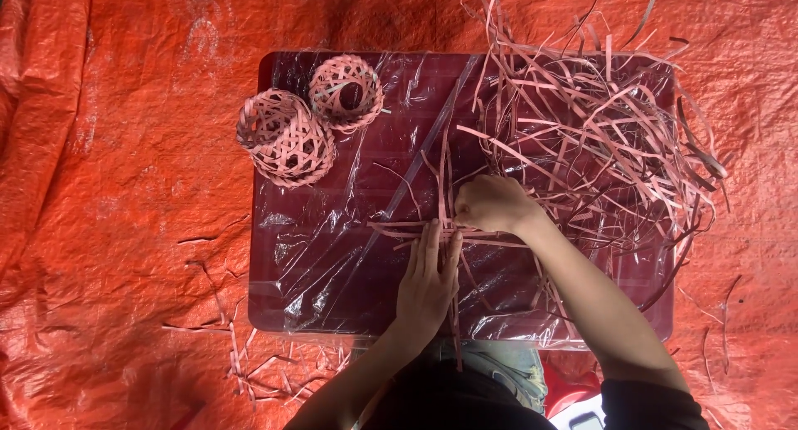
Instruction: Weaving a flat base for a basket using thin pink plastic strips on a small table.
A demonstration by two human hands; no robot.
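My left hand (pixel 426 282) lies flat, fingers together, pressing down on several crossed pink strips (pixel 407 227) on a dark red board wrapped in clear plastic (pixel 316 264). My right hand (pixel 492 204) is curled just to the right of them, fingers pinching the strips where they cross. A few strips stand up from the crossing toward the far edge. A big loose tangle of the same pink strips (pixel 598 139) lies on the right half of the board, touching my right wrist.
Two small woven pink balls (pixel 287 137) (pixel 346 93) sit at the board's far left corner. An orange tarp (pixel 125 189) covers the ground all round. Stray strip offcuts (pixel 249 363) lie on the tarp near the board's front left corner.
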